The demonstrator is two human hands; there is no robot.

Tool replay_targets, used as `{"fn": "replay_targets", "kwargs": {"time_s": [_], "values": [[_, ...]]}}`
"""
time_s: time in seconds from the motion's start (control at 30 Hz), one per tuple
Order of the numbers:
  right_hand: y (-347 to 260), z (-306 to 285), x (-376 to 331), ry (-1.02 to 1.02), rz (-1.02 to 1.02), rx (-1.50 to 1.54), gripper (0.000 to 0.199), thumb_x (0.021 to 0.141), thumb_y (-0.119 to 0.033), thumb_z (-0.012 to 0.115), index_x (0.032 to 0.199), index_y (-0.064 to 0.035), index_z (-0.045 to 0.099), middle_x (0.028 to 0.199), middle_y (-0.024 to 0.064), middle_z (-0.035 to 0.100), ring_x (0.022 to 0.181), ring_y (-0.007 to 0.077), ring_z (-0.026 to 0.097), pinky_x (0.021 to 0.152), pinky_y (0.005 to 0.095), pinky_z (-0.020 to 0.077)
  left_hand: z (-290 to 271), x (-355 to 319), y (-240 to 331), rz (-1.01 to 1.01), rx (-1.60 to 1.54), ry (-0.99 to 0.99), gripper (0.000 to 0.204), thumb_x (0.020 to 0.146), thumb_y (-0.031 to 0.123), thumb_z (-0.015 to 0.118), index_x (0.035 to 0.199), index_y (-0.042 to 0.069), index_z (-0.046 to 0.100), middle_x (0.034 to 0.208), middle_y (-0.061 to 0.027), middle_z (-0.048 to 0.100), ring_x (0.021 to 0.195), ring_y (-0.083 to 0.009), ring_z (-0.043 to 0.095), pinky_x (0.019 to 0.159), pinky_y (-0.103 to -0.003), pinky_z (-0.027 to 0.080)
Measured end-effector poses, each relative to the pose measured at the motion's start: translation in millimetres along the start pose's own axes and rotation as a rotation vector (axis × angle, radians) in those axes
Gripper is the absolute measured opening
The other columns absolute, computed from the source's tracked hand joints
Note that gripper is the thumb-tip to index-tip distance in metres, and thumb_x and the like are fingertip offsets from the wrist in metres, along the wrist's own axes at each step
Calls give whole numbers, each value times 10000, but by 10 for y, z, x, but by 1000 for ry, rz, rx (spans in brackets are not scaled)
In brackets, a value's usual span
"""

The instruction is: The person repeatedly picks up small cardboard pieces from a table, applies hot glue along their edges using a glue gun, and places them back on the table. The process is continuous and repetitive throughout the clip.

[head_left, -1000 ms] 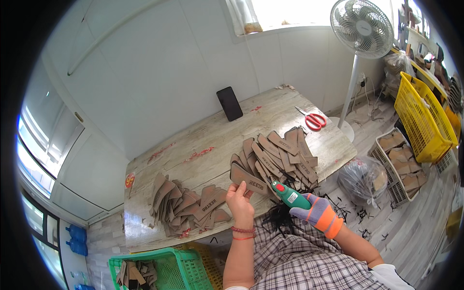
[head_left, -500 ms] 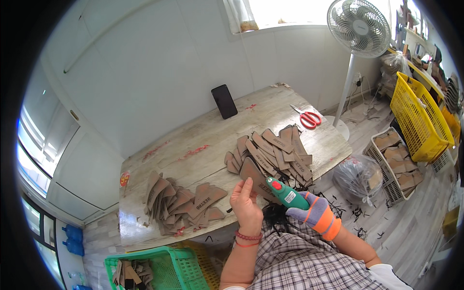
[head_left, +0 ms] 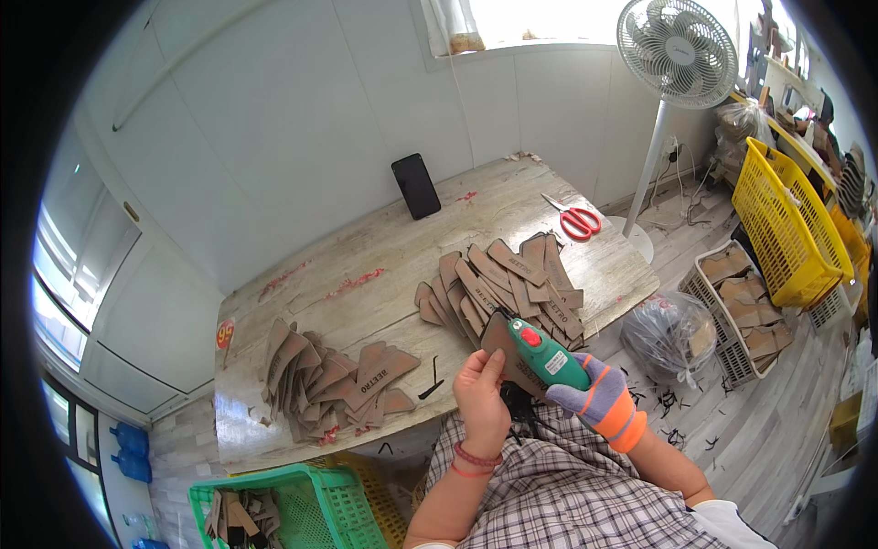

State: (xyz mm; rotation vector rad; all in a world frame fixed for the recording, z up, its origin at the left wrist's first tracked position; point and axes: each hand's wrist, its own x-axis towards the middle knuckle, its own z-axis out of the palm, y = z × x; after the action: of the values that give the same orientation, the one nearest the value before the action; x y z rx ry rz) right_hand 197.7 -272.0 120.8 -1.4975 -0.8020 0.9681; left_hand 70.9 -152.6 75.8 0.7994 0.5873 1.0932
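Pinched in my bare left hand is a flat brown cut piece with a dark edge, held over the table's near edge. My right hand, in a grey and orange glove, grips a green handheld electric cutter with a red button. The cutter's tip is at the piece's upper edge and its body covers part of the piece. Just beyond lies a pile of similar brown pieces. A second pile of brown pieces is on the left. Black trimmings hang at my lap.
Red-handled scissors and a phone are on the wooden table. A green crate stands below its near edge. To the right are a fan, a plastic bag, a filled crate and a yellow basket.
The cutter has turned more upright, its tip now at the piece's upper edge. My left hand has shifted slightly right and down the piece. A longer black strip now lies between the piles.
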Motion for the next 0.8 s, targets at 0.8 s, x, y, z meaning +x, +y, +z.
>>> {"fn": "replay_targets", "kwargs": {"time_s": [0.8], "values": [[-71, -112, -49, -83, 14, -71, 555, 778, -188, 810, 1217, 17, 539, 821, 36, 652, 625, 76, 595, 554, 220, 474, -221, 111, 400, 226, 400, -92, 86, 969, 54, 524, 1019, 1, 569, 936, -11, 586, 840, -58, 523, 772, -205, 443]]}}
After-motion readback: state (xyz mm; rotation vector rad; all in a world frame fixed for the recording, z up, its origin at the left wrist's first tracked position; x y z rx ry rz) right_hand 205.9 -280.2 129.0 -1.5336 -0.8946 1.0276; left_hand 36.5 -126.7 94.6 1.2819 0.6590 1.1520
